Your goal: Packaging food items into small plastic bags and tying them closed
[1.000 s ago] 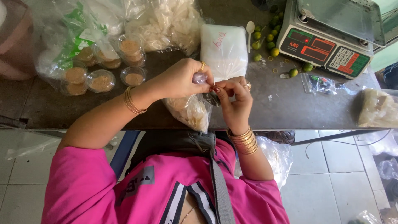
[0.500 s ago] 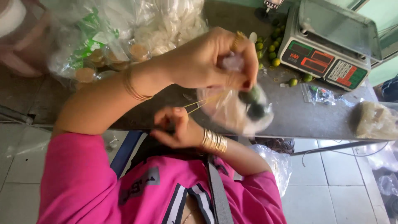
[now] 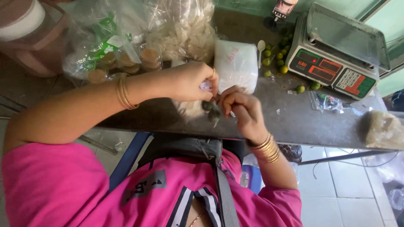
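Far left: clear plastic bags point(image 3: 105, 46) on the bench point(image 3: 294, 122), holding small round lidded tubs point(image 3: 149, 56) of brown paste; beside them, a bag of pale, crinkled crackers point(image 3: 185, 33).

Centre: the left hand point(image 3: 191, 82) pinches the gathered neck of a small clear bag point(image 3: 208, 111) just above the near edge of the bench; its fingers are closed on the plastic. The bag hangs between both hands and holds a few small dark-green limes and something pale. The right hand point(image 3: 240, 107) meets it from the right, fingers narrowed at the same neck; whether they hold a rubber band cannot be told. To close such a bag well, the neck is best kept twisted tight and held steady with one hand while the other works, the weight hanging free below.

Behind the hands: a sealed white packet point(image 3: 235, 65) and a white spoon point(image 3: 261, 46).

Right: loose green limes point(image 3: 280, 56) scattered on the bench, then a digital scale point(image 3: 336, 54) with an empty steel pan. Far right: a bag of pale contents point(image 3: 385, 128).
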